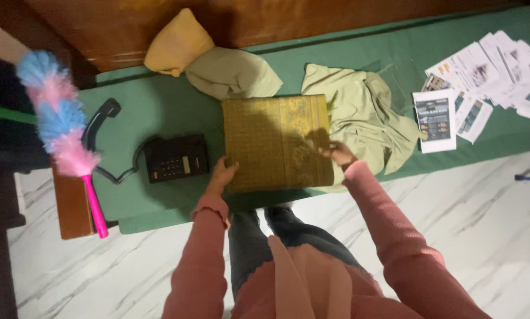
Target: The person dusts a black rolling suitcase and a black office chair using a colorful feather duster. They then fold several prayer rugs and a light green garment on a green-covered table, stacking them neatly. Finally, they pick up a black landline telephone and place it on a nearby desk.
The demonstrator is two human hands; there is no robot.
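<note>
Golden patterned folded cloth (275,142), square, flat.

Both arms in pink sleeves reach forward — left hand (222,175) flat, fingers extended; right hand (336,153) palm down, fingers spread.

A folded olive-gold cloth (276,142) with a woven pattern lies flat. It forms a neat rectangle on the green mat (158,106).
</note>
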